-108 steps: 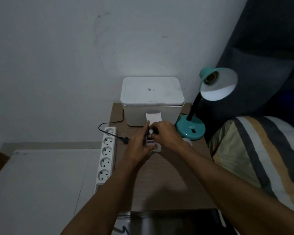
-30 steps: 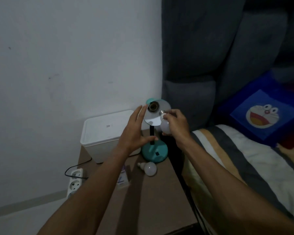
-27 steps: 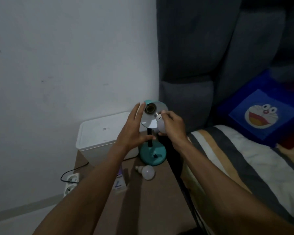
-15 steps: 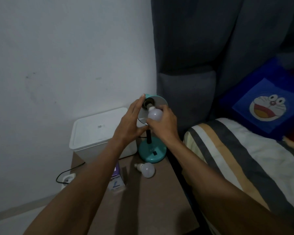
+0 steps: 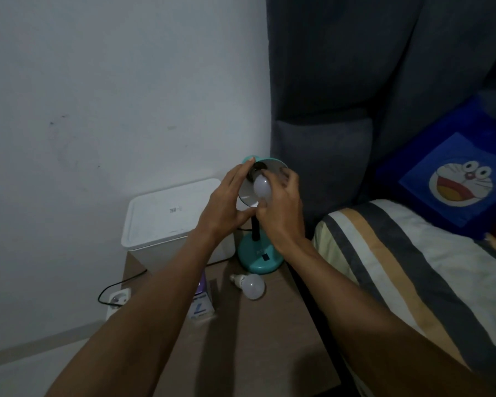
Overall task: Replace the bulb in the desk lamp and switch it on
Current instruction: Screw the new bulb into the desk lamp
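The teal desk lamp stands at the far right of the small table, its shade tilted toward me. My right hand grips a white bulb whose base sits at the socket inside the shade. My left hand cups the shade's left rim and steadies it. A second white bulb lies on the table in front of the lamp base. The lamp is unlit.
A white lidded box stands behind my left arm against the wall. A small bulb carton lies on the brown table. A power strip with a black cable is on the floor at left. A striped bed borders the table's right edge.
My right hand has carried the bulb from in front of the shade into the socket. My left hand stayed on the shade's rim. My view has shifted slightly.
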The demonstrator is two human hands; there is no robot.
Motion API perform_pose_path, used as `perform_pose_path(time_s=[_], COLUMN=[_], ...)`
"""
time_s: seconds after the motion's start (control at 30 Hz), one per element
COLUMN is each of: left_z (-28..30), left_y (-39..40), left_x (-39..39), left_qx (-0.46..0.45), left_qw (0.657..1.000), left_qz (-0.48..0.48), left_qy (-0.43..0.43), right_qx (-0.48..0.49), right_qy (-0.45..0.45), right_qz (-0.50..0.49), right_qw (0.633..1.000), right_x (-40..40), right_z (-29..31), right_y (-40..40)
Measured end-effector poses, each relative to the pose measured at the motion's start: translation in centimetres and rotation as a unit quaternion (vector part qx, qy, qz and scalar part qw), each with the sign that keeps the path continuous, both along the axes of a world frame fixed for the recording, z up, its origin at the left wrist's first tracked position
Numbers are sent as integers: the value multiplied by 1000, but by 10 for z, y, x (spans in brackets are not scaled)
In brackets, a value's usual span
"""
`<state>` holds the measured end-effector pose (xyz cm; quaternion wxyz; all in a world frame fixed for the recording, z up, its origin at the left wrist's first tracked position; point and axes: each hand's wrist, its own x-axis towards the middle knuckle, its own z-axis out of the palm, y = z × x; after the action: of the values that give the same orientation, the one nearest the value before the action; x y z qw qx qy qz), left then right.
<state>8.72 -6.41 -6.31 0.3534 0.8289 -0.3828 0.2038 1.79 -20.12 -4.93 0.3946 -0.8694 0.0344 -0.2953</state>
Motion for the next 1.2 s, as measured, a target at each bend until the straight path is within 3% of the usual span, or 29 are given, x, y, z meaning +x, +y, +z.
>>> perform_pose_path(time_s=[0.4, 0.6, 0.83, 1.2], left_z=[0, -1, -1, -2], left_y=[1, 0, 0, 1], left_x=[-3, -2, -3, -3], left_qx=[-14, -7, -6, -17], left_qw=[1000, 1000, 1000, 1000], left_qz=[7, 10, 13, 9], left_qy=[12, 12, 9, 18], right_qx=[90, 87, 113, 113], right_qy=[45, 119, 44, 75], right_qz=[-21, -77, -51, -76], right_qw=[995, 986, 991, 988], right_x=[-3, 3, -4, 3], right_z=[9, 12, 19, 16], right_y=[0, 0, 7, 5])
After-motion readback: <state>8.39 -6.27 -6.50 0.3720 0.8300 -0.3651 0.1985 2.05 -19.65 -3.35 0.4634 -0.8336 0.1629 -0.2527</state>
